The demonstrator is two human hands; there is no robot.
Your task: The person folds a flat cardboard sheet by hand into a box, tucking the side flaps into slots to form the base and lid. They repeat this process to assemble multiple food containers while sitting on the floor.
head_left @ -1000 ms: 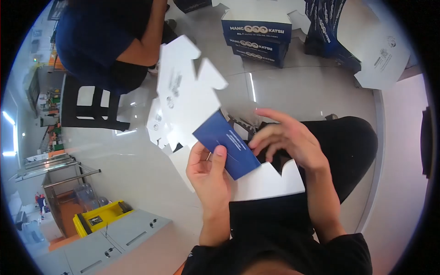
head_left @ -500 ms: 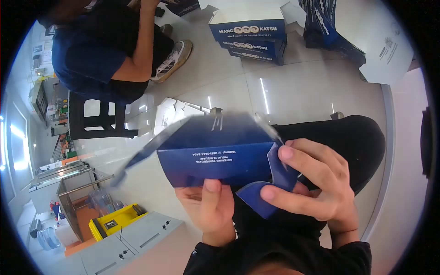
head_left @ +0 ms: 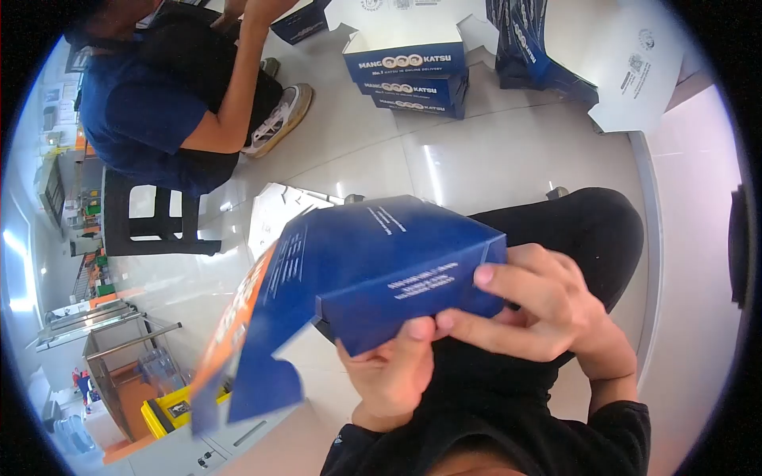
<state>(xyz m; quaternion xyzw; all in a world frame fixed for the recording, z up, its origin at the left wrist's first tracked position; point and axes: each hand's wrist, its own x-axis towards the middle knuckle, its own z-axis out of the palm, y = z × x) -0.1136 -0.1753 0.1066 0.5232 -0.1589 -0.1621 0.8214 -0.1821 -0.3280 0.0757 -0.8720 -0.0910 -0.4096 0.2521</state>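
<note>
Both my hands grip a half-folded dark blue cardboard box [head_left: 373,270] above my lap.

My left hand [head_left: 393,369] is closed on the box's lower edge from below, thumb pressed up against the printed side panel. My right hand [head_left: 548,313] clasps the right end, fingers [head_left: 508,282] curled over the corner. A long flap with orange print hangs off the box to the lower left. On the glossy tiled floor [head_left: 492,159] beyond sit stacked blue printed boxes [head_left: 409,75], and a person in a blue shirt [head_left: 151,111] sits nearby on a black stool [head_left: 151,226].
</note>
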